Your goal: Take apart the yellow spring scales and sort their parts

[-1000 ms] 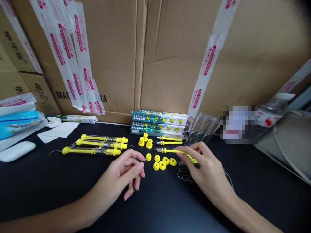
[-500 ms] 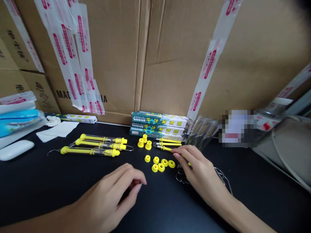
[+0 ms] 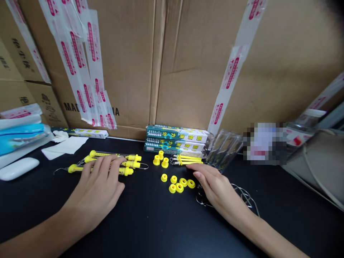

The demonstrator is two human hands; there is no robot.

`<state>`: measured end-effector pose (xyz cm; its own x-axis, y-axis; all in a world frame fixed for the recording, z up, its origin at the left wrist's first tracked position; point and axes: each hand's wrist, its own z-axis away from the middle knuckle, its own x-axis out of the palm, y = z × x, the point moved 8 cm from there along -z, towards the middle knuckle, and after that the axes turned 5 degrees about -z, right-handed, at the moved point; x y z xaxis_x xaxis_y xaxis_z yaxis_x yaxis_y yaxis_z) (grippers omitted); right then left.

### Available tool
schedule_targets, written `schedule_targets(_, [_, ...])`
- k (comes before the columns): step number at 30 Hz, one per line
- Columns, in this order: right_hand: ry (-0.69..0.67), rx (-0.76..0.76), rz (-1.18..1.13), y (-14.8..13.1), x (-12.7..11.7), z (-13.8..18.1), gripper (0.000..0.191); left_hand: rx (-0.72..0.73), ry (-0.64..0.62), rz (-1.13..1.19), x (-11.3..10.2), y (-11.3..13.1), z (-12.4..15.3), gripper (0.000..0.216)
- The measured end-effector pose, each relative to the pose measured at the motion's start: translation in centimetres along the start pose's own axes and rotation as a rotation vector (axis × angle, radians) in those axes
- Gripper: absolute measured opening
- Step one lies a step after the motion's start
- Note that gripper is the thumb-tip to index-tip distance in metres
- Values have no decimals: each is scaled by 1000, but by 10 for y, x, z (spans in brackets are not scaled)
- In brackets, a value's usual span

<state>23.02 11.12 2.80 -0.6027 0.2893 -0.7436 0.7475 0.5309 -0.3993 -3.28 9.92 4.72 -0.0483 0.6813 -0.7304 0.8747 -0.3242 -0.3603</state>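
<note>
Take the six low yellow caps on the dark tabletop as the centre of a dial. The left hand, which half a second ago was curled over bare tabletop at eight o'clock, has moved out to nine and now lies across the three assembled spring scales. Its fingers are loosely bent and a little parted over the tubes (I cannot tell whether they press or grip, since the palm side is hidden).

The right hand keeps to three o'clock, its fingertips just beside the nearest of the three yellow rods, at one o'clock. Thumb and forefinger stand with a narrow gap; whether they touch that rod I cannot tell. A second ago that rod was held apart from its fellows; now the three lie close together.

Three taller yellow caps are upright at half past ten, where they also stood earlier. The printed boxes are stacked at twelve, the clear tubes lean at two, and wire hooks lie at four, partly behind the right hand.
</note>
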Motion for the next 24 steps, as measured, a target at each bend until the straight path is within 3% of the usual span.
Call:
schedule_targets(4, [-8,-34,-25,-7,-2,0,31,18,-65,-21,5,3,0,35])
schedule_targets(9, [-16,-113,-58,-26,-4,4,25,118,0,-41,1,15,0,33])
schedule_targets(12, [-34,-158,-82,-42,-1,8,22,192,31,105,-6,26,4,33])
schedule_targets(18, [-127,-194,-202,-74,6,17,23,203,-64,513,-14,45,13,32])
schedule_targets(24, [-150,-235,-299,-98,12,22,33,308,-51,633,-30,56,11,28])
